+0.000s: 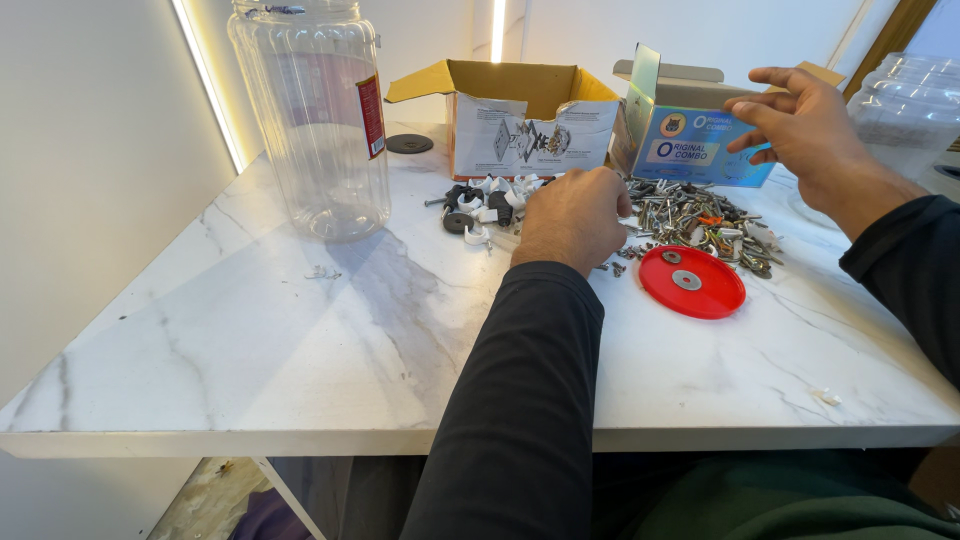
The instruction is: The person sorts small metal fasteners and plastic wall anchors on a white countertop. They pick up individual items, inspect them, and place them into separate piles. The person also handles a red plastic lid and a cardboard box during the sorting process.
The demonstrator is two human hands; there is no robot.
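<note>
My left hand rests knuckles-up on the white marble table, fingers curled over the edge of a pile of screws and small metal parts; what it pinches is hidden. White cable clips and black washers lie just left of it. My right hand is raised, fingers spread, touching the side of a small blue cardboard box with its flap up. A red round lid holding two washers lies in front of the pile.
A tall clear plastic jar stands at the back left. An open brown and white cardboard box sits behind the clips. A second clear jar is at the far right. A black disc lies near the wall.
</note>
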